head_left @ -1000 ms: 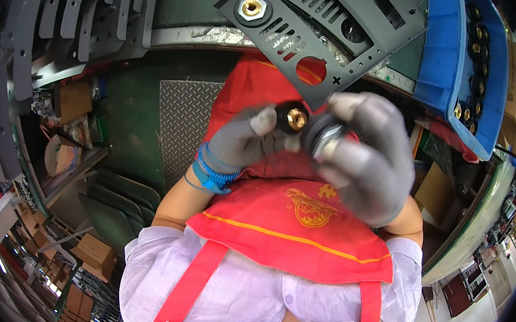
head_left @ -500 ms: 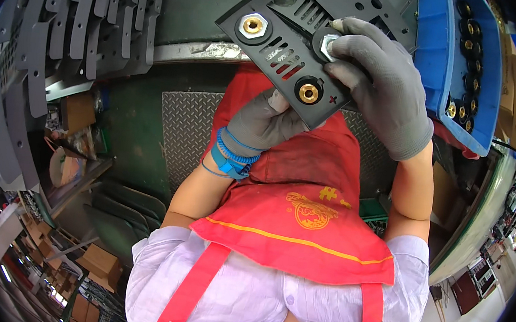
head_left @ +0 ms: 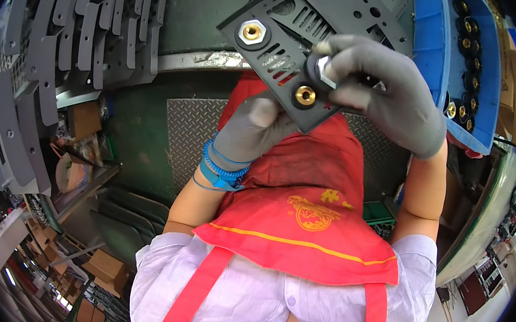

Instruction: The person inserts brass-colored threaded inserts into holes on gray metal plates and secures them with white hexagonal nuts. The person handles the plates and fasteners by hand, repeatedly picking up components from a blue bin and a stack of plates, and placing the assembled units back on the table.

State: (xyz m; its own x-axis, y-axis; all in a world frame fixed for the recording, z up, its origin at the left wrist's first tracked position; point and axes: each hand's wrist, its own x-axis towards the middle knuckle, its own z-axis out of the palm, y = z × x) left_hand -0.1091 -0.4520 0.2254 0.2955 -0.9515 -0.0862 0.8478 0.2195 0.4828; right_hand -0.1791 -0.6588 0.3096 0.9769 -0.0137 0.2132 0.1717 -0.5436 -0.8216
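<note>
Green bench top (head_left: 204, 7) and rows of grey metal strips (head_left: 64, 49) fill the space around me. Compared with a second ago, I have lifted the dark plate (head_left: 295, 34) up and the brass fitting (head_left: 305, 95) now sits in its hole, where before I held it loose. My left hand (head_left: 248, 129) is under the plate, holding it up. My right hand (head_left: 383, 89) pinches a silver nut (head_left: 324, 71) against the plate. Another brass fitting (head_left: 251, 33) sits further along. So one more piece looks to be going on.
</note>
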